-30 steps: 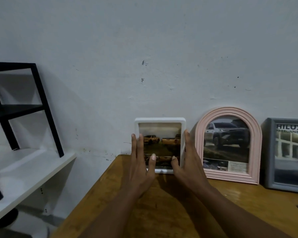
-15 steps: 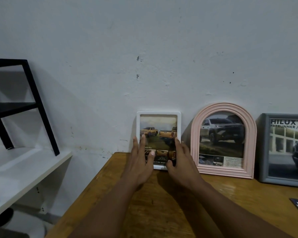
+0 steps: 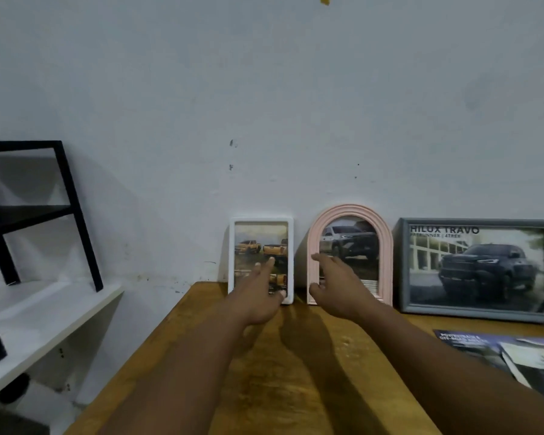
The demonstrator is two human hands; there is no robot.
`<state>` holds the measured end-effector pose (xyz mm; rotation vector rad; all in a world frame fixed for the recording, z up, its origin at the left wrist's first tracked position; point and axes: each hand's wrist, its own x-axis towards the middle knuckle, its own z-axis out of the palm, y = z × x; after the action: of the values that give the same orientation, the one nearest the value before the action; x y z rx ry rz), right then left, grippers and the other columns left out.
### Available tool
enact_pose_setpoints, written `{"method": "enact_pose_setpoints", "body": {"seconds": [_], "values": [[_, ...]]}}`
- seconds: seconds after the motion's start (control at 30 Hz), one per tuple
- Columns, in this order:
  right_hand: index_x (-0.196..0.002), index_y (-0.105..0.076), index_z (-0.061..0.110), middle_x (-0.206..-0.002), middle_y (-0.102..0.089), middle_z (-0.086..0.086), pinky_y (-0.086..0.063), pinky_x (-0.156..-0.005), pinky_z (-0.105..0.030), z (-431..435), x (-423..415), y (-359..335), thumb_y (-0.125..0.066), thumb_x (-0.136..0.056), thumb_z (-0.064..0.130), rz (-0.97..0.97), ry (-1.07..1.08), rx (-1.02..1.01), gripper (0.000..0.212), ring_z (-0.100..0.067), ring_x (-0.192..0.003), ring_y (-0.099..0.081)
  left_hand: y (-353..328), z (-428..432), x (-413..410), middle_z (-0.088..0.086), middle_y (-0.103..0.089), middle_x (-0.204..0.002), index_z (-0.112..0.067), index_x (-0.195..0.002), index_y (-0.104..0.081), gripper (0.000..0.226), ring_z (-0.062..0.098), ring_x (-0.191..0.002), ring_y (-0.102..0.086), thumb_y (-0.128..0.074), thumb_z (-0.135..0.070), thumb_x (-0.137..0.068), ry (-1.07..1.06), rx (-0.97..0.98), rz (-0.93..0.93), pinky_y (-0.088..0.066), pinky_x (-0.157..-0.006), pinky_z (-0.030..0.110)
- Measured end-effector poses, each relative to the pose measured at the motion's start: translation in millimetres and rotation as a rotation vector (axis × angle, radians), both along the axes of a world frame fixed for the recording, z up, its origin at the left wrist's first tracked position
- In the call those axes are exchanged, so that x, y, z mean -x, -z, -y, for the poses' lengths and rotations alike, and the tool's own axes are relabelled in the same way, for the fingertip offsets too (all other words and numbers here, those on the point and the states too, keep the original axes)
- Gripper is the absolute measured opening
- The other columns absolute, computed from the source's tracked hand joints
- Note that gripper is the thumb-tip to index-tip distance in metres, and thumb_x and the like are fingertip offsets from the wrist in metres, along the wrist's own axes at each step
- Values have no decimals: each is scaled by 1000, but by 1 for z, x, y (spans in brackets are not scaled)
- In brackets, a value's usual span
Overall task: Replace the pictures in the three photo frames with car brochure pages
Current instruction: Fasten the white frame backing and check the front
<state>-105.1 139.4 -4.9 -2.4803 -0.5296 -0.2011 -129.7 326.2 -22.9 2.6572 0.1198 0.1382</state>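
A moment ago both hands held the white frame [image 3: 261, 220] by its sides. Now they have let go. The left hand [image 3: 258, 299] is in front of it with straight fingers. The right hand [image 3: 339, 290] is spread out in front of the pink frame [image 3: 350, 210]. Each grip is loose and holds nothing. The white frame stands on the bench [image 3: 296, 372] against the wall. All 3 frames, the grey frame [image 3: 478, 313] too, have car pages inside. The job looks done. Spare brochure pages [image 3: 484, 346] lie on the bench.
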Motion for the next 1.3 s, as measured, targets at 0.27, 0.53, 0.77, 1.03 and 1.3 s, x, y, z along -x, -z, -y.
{"method": "enact_pose_setpoints", "body": {"seconds": [0.27, 0.53, 0.77, 1.03, 1.3], "values": [[-145, -42, 21, -137, -55, -8, -51, -97, -38, 110, 61, -36, -65, -91, 30, 25, 82, 153, 59, -28, -117, -57, -14, 106, 46, 1, -18, -169, -31, -162, -9, 80, 30, -152, -24, -58, -43, -100, 195, -3, 41, -30, -120, 50], [-136, -56, 26, -135, -59, 1, -46, -100, -33, 203, 138, 19, -62, -92, 32, -95, 106, 244, 45, -18, -123, -54, 47, 191, 95, -3, -12, -170, -36, -161, -5, 79, 23, -155, -13, -52, -50, -100, 356, -11, -40, -23, -123, 48], [-131, -57, 32, -129, -63, 5, -48, -97, -34, 219, 196, 84, -58, -91, 38, -90, 58, 259, 41, -17, -117, -57, 92, 205, 142, -1, -8, -170, -31, -162, -6, 70, 23, -156, -4, -41, -48, -105, 341, 0, -9, -11, -125, 40], [-135, -58, 24, -126, -67, 7, -47, -97, -26, 250, 203, 69, -50, -96, 8, -87, 105, 151, 43, -11, -118, -59, 89, 220, 140, 3, -8, -170, -31, -162, -7, 70, 26, -156, -4, -40, -51, -104, 351, 4, 4, -13, -125, 44], [-129, -61, 26, -123, -67, 8, -51, -98, -33, 335, 232, 63, -49, -95, 2, -46, 295, 151, 43, -11, -116, -60, 89, 283, 149, 1, -6, -170, -30, -162, -6, 70, 23, -156, -2, -39, -51, -104, 508, -64, 76, -13, -125, 45]]}}
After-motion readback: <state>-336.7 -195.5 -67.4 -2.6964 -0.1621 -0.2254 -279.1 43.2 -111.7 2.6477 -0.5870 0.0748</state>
